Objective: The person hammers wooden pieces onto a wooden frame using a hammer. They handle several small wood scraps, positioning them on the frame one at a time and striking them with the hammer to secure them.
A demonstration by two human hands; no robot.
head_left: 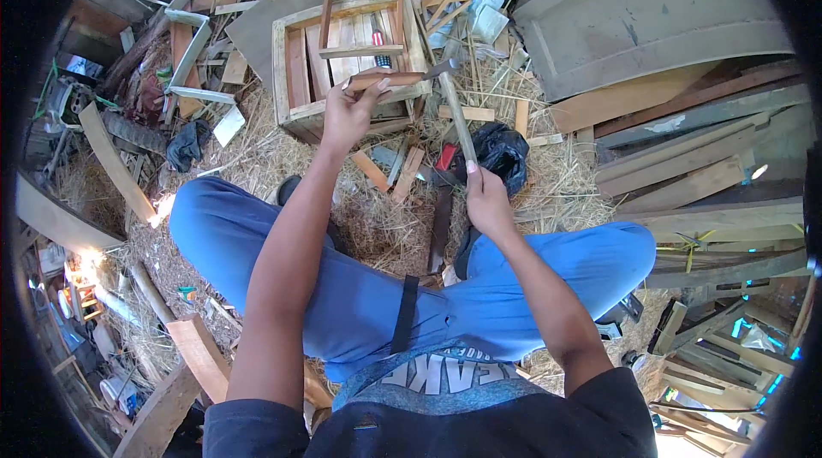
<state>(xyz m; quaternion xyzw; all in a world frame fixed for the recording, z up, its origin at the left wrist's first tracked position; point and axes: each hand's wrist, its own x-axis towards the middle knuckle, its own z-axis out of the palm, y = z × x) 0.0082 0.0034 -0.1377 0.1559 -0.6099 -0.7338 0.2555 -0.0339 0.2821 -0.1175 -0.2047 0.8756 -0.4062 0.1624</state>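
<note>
My left hand (349, 115) is closed around a short reddish-brown piece of wood (381, 80), held level over the near edge of a wooden box-like frame (291, 120). In my right hand (488, 197) is a hammer, gripped low on its pale handle (460, 120). The dark hammer head (442, 69) is at the right end of the wood piece; whether they touch I cannot tell. A smaller brown wooden frame (360, 52) lies on top of the box, and beside its bars is a red, white and blue patterned object (379, 43).
Straw and wood offcuts (370, 171) cover the ground between my bent legs. A black plastic bag (501, 154) lies beyond my right hand, near a long dark flat strip (441, 227). Stacked boards (685, 167) and a large grey panel (659, 21) stand right; white-edged pieces (188, 51) lie left.
</note>
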